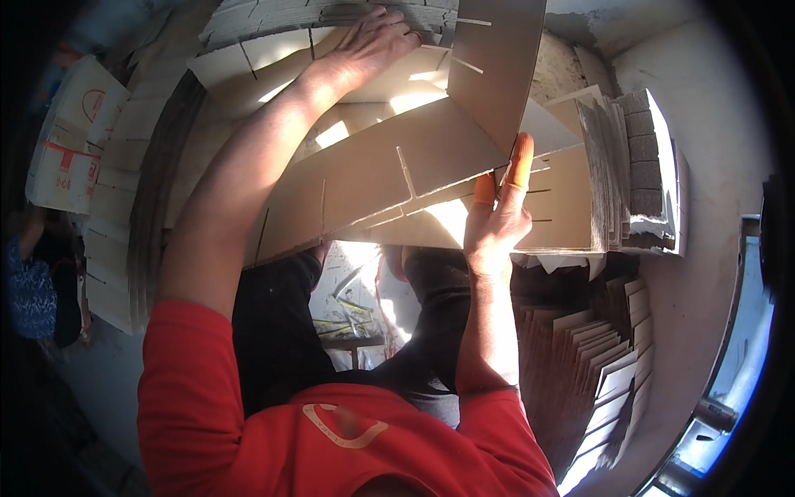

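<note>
So the right hand (495, 224) was pinching the near edge of a slotted cardboard strip (389, 178), which ran long-ways off to its left. The left hand (373, 41) lay flat, fingers spread, on another slotted piece (273, 54) farther away.

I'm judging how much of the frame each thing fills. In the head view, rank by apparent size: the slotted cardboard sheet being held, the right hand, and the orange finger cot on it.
1. Slotted cardboard sheet, by far the largest.
2. Right hand, gripping the sheet's edge.
3. Orange finger cot, smallest, covering one fingertip.
The fisheye bends the rim, but the gaps are too wide to change this order.
</note>
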Action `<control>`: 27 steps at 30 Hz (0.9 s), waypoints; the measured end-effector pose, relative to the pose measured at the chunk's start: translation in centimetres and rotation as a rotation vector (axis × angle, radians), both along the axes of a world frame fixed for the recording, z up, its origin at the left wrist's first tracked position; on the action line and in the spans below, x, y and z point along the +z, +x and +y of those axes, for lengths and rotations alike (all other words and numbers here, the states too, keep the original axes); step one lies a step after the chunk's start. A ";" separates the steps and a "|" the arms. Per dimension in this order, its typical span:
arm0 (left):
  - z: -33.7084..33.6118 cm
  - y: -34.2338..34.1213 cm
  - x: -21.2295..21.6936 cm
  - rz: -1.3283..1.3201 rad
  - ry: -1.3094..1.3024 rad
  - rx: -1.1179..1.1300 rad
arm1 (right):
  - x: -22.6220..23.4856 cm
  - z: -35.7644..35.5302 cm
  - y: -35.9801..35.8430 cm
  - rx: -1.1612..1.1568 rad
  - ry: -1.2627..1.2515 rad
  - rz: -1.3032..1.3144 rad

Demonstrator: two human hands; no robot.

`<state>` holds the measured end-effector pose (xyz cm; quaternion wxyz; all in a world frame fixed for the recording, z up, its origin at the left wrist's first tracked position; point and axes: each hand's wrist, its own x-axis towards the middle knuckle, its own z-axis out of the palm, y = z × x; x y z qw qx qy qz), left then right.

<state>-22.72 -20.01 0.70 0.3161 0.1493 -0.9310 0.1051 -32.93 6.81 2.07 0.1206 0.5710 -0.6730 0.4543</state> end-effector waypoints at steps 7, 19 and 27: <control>1.3 0.0 1.3 -0.322 0.282 0.144 | 0.3 0.4 0.0 0.001 0.018 -0.027; 2.5 -0.1 0.1 -0.008 0.196 0.005 | 0.6 0.7 0.1 -0.001 0.037 -0.045; 3.4 0.3 0.8 0.013 0.233 -0.030 | 1.0 1.3 0.2 -0.044 0.116 -0.101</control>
